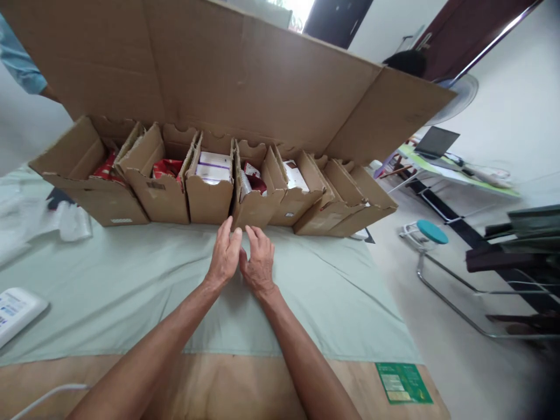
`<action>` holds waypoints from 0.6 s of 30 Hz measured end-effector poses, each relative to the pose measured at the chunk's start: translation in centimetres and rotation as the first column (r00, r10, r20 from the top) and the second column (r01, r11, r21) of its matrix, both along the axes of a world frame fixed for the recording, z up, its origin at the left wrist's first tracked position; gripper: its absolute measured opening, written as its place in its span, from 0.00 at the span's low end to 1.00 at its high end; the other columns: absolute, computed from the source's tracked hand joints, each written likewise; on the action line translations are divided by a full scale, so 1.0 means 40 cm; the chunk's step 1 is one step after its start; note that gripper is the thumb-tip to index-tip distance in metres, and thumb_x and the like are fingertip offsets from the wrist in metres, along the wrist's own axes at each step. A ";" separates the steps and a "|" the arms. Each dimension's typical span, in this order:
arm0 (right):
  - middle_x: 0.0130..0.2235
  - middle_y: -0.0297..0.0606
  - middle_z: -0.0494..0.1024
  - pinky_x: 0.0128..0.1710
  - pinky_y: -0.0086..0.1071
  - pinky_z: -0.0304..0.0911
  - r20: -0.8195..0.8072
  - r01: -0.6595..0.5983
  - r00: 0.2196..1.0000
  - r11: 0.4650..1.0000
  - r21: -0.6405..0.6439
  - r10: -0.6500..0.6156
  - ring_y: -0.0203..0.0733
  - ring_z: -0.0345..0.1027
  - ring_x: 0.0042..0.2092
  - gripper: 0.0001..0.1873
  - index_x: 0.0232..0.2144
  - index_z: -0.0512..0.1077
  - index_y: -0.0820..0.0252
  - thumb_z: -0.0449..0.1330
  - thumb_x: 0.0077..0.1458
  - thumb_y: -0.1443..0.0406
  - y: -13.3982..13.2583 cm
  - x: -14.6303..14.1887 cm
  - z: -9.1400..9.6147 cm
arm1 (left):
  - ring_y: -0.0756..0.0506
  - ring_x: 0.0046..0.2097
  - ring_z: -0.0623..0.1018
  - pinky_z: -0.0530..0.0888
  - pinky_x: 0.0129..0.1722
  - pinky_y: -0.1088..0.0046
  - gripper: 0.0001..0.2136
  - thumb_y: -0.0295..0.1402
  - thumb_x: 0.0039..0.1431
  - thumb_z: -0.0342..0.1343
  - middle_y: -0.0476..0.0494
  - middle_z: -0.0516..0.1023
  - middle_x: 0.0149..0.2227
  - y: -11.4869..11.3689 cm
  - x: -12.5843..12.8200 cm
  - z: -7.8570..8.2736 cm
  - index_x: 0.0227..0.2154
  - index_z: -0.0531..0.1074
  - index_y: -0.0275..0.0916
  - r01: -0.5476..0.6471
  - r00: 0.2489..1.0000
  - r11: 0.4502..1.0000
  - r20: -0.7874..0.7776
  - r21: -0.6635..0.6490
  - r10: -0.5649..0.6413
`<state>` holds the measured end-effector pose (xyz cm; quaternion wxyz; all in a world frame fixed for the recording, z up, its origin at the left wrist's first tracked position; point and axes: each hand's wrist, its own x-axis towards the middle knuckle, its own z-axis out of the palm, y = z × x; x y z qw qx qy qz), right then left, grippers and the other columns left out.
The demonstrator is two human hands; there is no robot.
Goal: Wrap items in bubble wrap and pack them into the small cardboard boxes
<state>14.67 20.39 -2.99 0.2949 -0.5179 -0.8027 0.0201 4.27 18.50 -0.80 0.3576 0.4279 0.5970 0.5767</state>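
My left hand point(224, 255) and my right hand point(259, 261) are side by side over the pale green cloth point(324, 291), palms turned inward. Both have their fingers stretched forward, with nothing visible between them. Just beyond the fingertips stands a cardboard bin point(256, 211) with dark red and white packs point(254, 177) inside. To its left, another bin point(209, 204) holds white and purple boxes point(214, 166). On its right is a bin point(291, 210) with a white box point(296, 176). Whether the left fingertips touch the cardboard, I cannot tell.
More bins point(168, 201) holding red packs point(167, 168) continue leftward. A tall cardboard panel point(262, 76) rises behind the row. Clear plastic wrap point(39, 224) and a white device point(17, 312) lie at left, a green card point(403, 383) at front right. A person's sleeve point(20, 61) shows far left.
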 end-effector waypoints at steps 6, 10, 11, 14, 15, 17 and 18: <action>0.62 0.54 0.70 0.53 0.45 0.63 0.123 0.037 0.992 0.980 -0.196 -0.013 0.56 0.67 0.57 0.32 0.70 0.58 0.60 0.53 0.64 0.67 0.084 -0.052 0.073 | 0.38 0.73 0.58 0.54 0.72 0.52 0.28 0.45 0.68 0.48 0.31 0.59 0.71 -0.045 0.021 0.041 0.66 0.61 0.37 0.076 0.996 0.997 -0.057 0.011 -0.075; 0.59 0.53 0.74 0.54 0.45 0.63 0.017 -0.028 0.999 0.987 -0.158 0.031 0.55 0.69 0.57 0.28 0.64 0.66 0.62 0.55 0.62 0.66 0.085 -0.016 0.109 | 0.38 0.73 0.57 0.53 0.72 0.50 0.27 0.44 0.68 0.48 0.32 0.58 0.72 -0.058 0.005 0.063 0.66 0.61 0.39 0.068 0.993 0.998 -0.097 0.017 -0.066; 0.58 0.52 0.76 0.55 0.44 0.63 -0.006 -0.033 0.999 0.989 -0.144 0.033 0.53 0.70 0.56 0.26 0.62 0.68 0.62 0.55 0.63 0.66 0.079 0.009 0.119 | 0.38 0.73 0.57 0.53 0.72 0.50 0.27 0.43 0.67 0.49 0.32 0.58 0.72 -0.056 0.000 0.064 0.66 0.61 0.39 0.061 0.993 0.998 -0.103 0.018 -0.058; 0.53 0.49 0.79 0.52 0.40 0.66 -0.072 0.045 0.996 0.994 -0.103 -0.052 0.46 0.75 0.46 0.25 0.62 0.66 0.64 0.51 0.64 0.65 0.087 0.101 0.167 | 0.36 0.73 0.57 0.57 0.71 0.50 0.30 0.40 0.63 0.53 0.31 0.58 0.72 -0.035 -0.012 0.063 0.66 0.61 0.37 0.055 0.993 0.998 -0.105 0.004 -0.054; 0.50 0.48 0.80 0.49 0.39 0.67 -0.099 0.089 0.990 0.992 -0.084 -0.097 0.44 0.75 0.41 0.27 0.64 0.64 0.65 0.50 0.64 0.65 0.101 0.129 0.189 | 0.36 0.73 0.58 0.59 0.70 0.50 0.30 0.39 0.62 0.54 0.31 0.58 0.71 -0.024 -0.013 0.062 0.66 0.61 0.38 0.052 0.994 0.999 -0.098 0.000 -0.051; 0.45 0.43 0.82 0.46 0.39 0.68 -0.115 0.175 0.977 0.982 -0.065 -0.182 0.44 0.76 0.37 0.31 0.67 0.59 0.63 0.51 0.63 0.65 0.144 0.173 0.235 | 0.35 0.72 0.59 0.62 0.68 0.50 0.30 0.36 0.60 0.55 0.32 0.58 0.71 0.001 -0.014 0.063 0.66 0.61 0.40 0.032 0.996 0.999 -0.085 0.007 -0.031; 0.42 0.42 0.83 0.45 0.40 0.68 -0.088 0.210 0.972 0.975 -0.070 -0.216 0.45 0.76 0.37 0.33 0.68 0.59 0.62 0.53 0.61 0.65 0.168 0.187 0.256 | 0.35 0.72 0.60 0.62 0.68 0.51 0.31 0.35 0.60 0.56 0.32 0.59 0.71 0.014 -0.013 0.064 0.66 0.61 0.40 0.016 0.996 1.000 -0.083 0.019 -0.014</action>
